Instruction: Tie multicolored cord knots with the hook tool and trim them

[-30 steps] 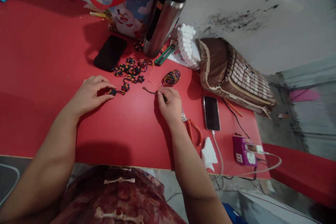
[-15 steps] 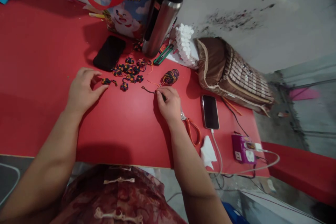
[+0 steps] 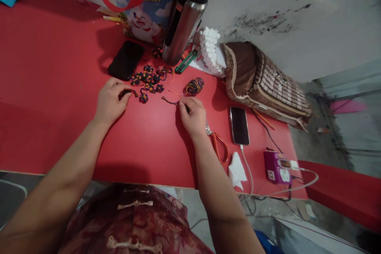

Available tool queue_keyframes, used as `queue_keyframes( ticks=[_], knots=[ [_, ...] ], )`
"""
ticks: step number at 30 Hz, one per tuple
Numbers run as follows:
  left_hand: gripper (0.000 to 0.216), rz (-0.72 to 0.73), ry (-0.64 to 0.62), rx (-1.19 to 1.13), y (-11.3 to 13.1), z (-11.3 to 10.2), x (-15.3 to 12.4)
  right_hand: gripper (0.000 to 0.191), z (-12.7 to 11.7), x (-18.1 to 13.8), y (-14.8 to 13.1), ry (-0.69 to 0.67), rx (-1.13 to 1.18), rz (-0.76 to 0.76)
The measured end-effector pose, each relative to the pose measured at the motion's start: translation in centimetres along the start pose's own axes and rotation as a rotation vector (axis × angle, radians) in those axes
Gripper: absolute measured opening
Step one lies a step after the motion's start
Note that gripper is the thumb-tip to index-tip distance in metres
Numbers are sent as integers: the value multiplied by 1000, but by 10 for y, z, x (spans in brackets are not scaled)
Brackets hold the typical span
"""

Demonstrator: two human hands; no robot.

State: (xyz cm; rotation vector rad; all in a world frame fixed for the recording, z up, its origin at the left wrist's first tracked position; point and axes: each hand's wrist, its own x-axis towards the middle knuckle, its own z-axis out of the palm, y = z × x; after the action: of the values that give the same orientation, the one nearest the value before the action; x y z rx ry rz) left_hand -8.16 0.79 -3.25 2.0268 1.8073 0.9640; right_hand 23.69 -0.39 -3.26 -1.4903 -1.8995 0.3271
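My left hand [image 3: 110, 100] is closed, thumb and fingertips pinching a small knotted cord piece [image 3: 135, 93]. Most of that piece is hidden, with a short dark end poking out to the right. Beside it lies a cluster of knotted cord flowers [image 3: 148, 77] in dark blue, orange and red. Further right, my right hand [image 3: 193, 116] rests low over the table, its fingers closed on a dark cord [image 3: 169, 101] with a small loop at its free end. A tangled bundle of multicoloured cord [image 3: 193, 87] sits just beyond the right fingertips.
Orange-handled pliers or cutters [image 3: 219, 147] lie by my right wrist. A black phone [image 3: 126, 60], a steel flask [image 3: 186, 24], a green box cutter [image 3: 186, 62] and a printed bag [image 3: 143, 16] stand or lie behind. To the right are a charging phone [image 3: 239, 126], white tissue [image 3: 237, 170] and a purple box [image 3: 274, 166].
My left hand has moved right and closed over the knotted piece that lay between its parted fingers. My right hand keeps its hold on the dark cord, nearly still.
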Motion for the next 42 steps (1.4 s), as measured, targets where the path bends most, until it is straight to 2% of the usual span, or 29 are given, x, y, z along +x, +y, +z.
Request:
queue_keyframes(
  ticks=[5,9,12,15,18,21,25,27,29,34,38,42],
  knots=[
    [44,-50,82,-5,-2,-5,-6,33,-1,0,-3,80,3,-21],
    [36,-36,202,-4,-2,-14,-16,31,2,-5,-17,133,30,-144],
    [27,12,176,-46,-5,-16,-18,37,12,-9,-37,15,56,-319],
    [33,111,51,-11,-6,-11,-18,57,27,-13,-59,-219,51,-394],
    [41,131,-8,92,-3,-5,-20,77,39,-14,-77,-407,8,-353],
    [34,84,15,133,3,-2,-25,74,44,-17,-86,-459,-40,-298],
    [28,55,-34,11,7,-4,-26,48,50,-24,-85,-320,82,-240],
    [31,41,-44,-17,4,-6,-24,39,55,-22,-81,-206,164,-107],
    [34,43,-40,-14,-2,-9,-21,40,61,-16,-78,-141,200,26],
    [26,79,-97,-26,-11,-13,-16,48,71,2,-82,-198,159,97],
    [25,58,-97,-64,-13,-13,-12,40,72,8,-92,-216,97,71],
    [32,20,-69,-115,-12,-10,-7,31,76,12,-97,-229,34,113]
  ],
)
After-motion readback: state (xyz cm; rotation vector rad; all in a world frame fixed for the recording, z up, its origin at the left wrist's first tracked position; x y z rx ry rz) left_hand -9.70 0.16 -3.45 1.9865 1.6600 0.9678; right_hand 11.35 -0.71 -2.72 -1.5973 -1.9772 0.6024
